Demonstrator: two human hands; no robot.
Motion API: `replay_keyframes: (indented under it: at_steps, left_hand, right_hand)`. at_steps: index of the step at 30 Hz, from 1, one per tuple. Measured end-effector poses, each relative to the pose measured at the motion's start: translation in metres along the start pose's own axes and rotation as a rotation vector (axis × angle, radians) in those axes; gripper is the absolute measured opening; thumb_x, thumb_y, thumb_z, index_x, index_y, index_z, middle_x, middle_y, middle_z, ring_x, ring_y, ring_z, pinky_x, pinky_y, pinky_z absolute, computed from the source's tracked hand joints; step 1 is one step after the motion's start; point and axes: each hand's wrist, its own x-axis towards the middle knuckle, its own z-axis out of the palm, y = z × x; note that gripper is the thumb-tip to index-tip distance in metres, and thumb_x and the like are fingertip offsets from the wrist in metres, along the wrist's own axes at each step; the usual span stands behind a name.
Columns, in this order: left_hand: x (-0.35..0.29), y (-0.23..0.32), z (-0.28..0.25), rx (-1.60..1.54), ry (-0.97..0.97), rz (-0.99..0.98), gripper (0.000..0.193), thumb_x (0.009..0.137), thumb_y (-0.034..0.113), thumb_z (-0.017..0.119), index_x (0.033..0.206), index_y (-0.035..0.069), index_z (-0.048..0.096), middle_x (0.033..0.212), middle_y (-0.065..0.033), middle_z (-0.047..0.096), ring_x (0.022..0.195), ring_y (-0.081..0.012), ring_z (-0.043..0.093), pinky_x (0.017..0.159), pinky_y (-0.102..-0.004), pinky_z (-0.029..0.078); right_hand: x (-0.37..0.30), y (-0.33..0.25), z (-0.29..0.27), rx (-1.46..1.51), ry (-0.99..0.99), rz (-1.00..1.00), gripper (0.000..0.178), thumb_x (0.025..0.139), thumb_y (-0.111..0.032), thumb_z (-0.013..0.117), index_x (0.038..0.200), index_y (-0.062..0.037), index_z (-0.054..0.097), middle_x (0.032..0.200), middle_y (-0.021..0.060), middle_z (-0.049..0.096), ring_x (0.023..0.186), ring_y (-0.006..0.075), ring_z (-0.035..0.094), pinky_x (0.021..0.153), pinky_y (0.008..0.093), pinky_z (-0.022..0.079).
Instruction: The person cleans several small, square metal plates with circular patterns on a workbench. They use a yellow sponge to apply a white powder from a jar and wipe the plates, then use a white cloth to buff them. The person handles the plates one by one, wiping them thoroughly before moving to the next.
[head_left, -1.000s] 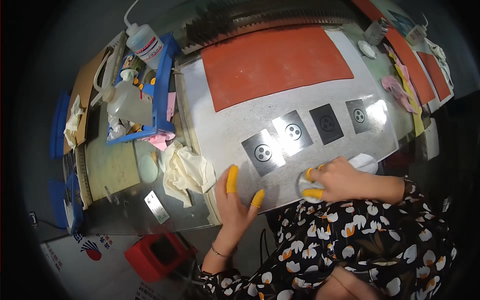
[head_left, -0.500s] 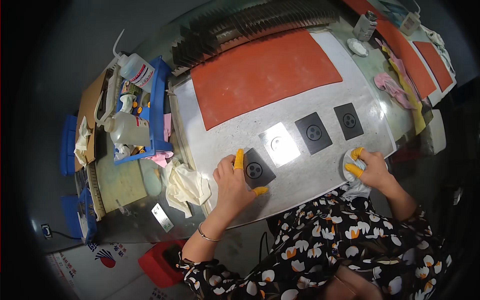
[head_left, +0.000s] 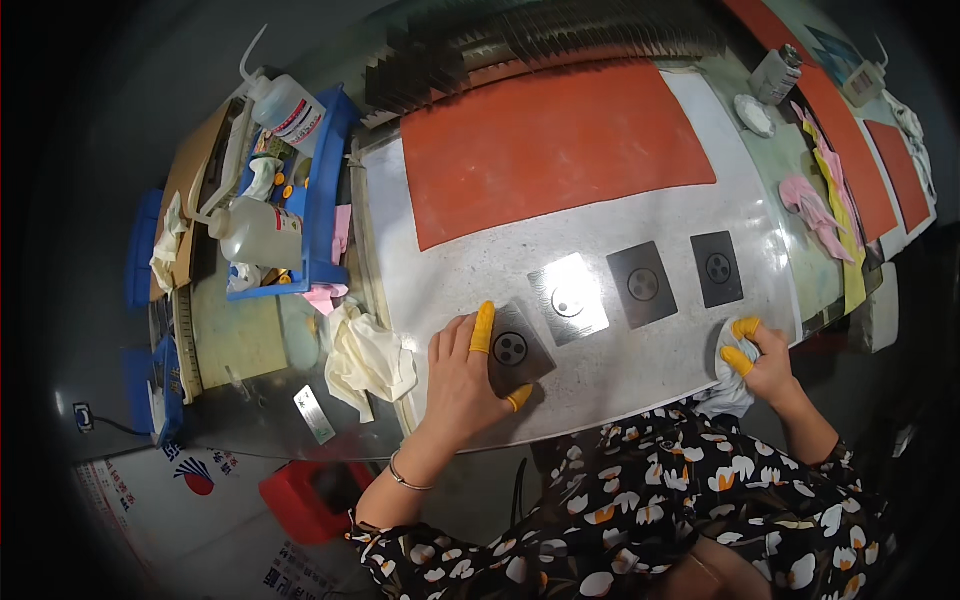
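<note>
Four dark square metal plates with round holes lie in a row on the grey bench top. My left hand (head_left: pixel 468 372), with yellow finger cots on forefinger and thumb, rests on the leftmost plate (head_left: pixel 518 347) and pinches its left and lower edges. The second plate (head_left: pixel 568 298) glares with reflected light; the third plate (head_left: pixel 642 284) and fourth plate (head_left: pixel 717 268) lie to its right. My right hand (head_left: pixel 760 358), also wearing yellow cots, grips a white cloth (head_left: pixel 728 385) at the bench's near edge, right of the plates.
A large orange mat (head_left: pixel 550 140) covers the far half of the bench. A crumpled cream cloth (head_left: pixel 368 358) lies left of my left hand. A blue tray (head_left: pixel 322 190) with squeeze bottles stands at far left. Pink cloths (head_left: pixel 812 205) and a small bottle (head_left: pixel 776 74) lie right.
My left hand moved up from the bench edge onto the leftmost plate and took hold of it. My right hand carried the white cloth to the right, away from the plates.
</note>
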Motion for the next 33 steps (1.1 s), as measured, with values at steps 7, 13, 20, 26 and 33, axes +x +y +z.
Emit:
replay_keyframes:
  at_steps: [7, 13, 20, 26, 33]
  left_hand:
    - [-0.005, -0.013, 0.008, -0.078, -0.021, 0.015, 0.094, 0.054, 0.030, 0.080, 0.130, -0.002, 0.036, 0.125, -0.0144, 0.041, 0.116, -0.0322, 0.037, 0.098, -0.0445, 0.027]
    - [-0.007, -0.018, 0.013, -0.127, 0.005, 0.061, 0.092, 0.056, 0.031, 0.079, 0.131, -0.002, 0.035, 0.126, -0.0140, 0.041, 0.116, -0.0313, 0.037, 0.095, -0.0444, 0.028]
    - [-0.006, -0.017, 0.009, -0.079, 0.044, 0.102, 0.090, 0.056, 0.032, 0.079, 0.130, 0.000, 0.038, 0.126, -0.0142, 0.043, 0.119, -0.0303, 0.038, 0.100, -0.0470, 0.026]
    - [0.001, -0.015, 0.000, -0.043, 0.034, 0.088, 0.092, 0.053, 0.028, 0.081, 0.129, -0.001, 0.039, 0.123, -0.0152, 0.046, 0.116, -0.0317, 0.041, 0.100, -0.0452, 0.028]
    - [0.003, -0.009, -0.003, -0.005, 0.000, 0.061, 0.095, 0.051, 0.028, 0.082, 0.130, -0.002, 0.038, 0.120, -0.0158, 0.046, 0.114, -0.0322, 0.041, 0.096, -0.0425, 0.030]
  right_hand:
    - [0.013, -0.016, 0.000, -0.265, -0.170, 0.095, 0.028, 0.071, -0.022, 0.074, 0.082, -0.0004, 0.061, 0.068, 0.0173, 0.061, 0.058, 0.0321, 0.061, 0.055, 0.0352, 0.047]
    - [0.020, -0.018, 0.004, -0.485, -0.276, 0.154, 0.033, 0.073, -0.034, 0.071, 0.080, -0.0036, 0.060, 0.063, 0.0180, 0.060, 0.057, 0.0359, 0.060, 0.055, 0.0416, 0.048]
    - [0.015, -0.016, 0.005, -0.540, -0.247, 0.137, 0.034, 0.073, -0.035, 0.070, 0.081, -0.0042, 0.059, 0.060, 0.0180, 0.060, 0.058, 0.0371, 0.060, 0.056, 0.0432, 0.048]
    - [0.015, -0.016, 0.007, -0.501, -0.201, 0.089, 0.034, 0.072, -0.034, 0.071, 0.080, -0.0035, 0.059, 0.059, 0.0177, 0.059, 0.056, 0.0358, 0.060, 0.053, 0.0423, 0.047]
    - [0.011, -0.009, 0.009, -0.428, -0.148, 0.058, 0.033, 0.072, -0.034, 0.072, 0.079, -0.0040, 0.059, 0.060, 0.0180, 0.059, 0.056, 0.0358, 0.060, 0.051, 0.0427, 0.046]
